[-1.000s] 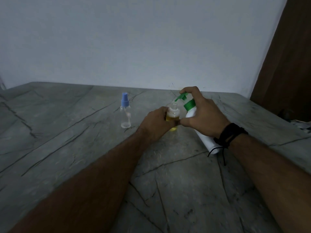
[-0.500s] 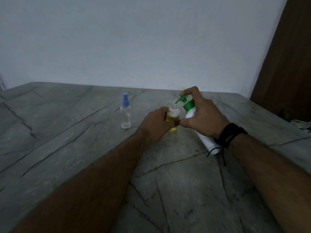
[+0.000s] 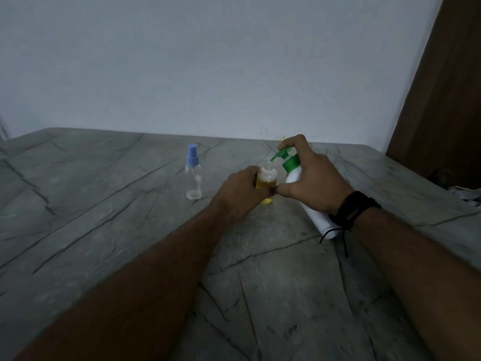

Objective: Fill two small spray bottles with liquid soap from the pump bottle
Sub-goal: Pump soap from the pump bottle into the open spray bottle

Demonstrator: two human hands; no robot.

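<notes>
My left hand (image 3: 240,192) grips a small clear spray bottle (image 3: 266,175) with no cap, standing on the table and holding yellow liquid. My right hand (image 3: 311,177) holds the white pump bottle (image 3: 316,217) tilted towards it, one finger on top of the green pump head (image 3: 282,153). The green nozzle points down at the small bottle's open neck. A second small spray bottle (image 3: 194,175), clear and empty with a blue spray cap on, stands to the left, apart from both hands.
The grey marbled table (image 3: 104,217) reaches to a plain white wall at the back. A dark wooden door (image 3: 447,100) stands at the right. Something pale (image 3: 466,194) lies at the table's right edge.
Almost nothing has moved. Both hands keep their hold, and the pump nozzle stays over the open bottle's neck.
</notes>
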